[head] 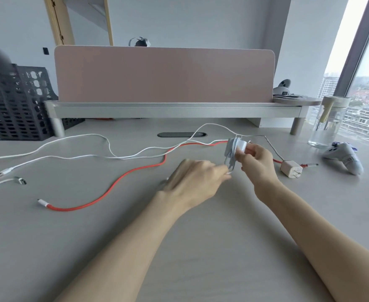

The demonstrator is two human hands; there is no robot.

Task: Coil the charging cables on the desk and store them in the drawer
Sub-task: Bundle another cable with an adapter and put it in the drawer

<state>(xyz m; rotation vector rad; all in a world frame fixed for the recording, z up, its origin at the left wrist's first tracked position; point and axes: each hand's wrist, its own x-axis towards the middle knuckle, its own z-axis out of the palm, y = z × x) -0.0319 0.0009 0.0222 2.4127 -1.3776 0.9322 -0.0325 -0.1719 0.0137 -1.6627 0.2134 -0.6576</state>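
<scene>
Cables (122,158): white, loose across your desk (70,247), left.
Red cable (122,178): loose, mid-desk.
Left hand (194,182): your curled fingertips meet the coil (231,152) from below; grip blurred, cannot tell.
Right hand (256,163): you pinch the coil above the desk.

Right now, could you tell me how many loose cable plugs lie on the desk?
4: a white USB plug far left; a dark plug just nearer; the red cable's white end front left; its other end beside the pink charger. The held coil may hide more.
</scene>
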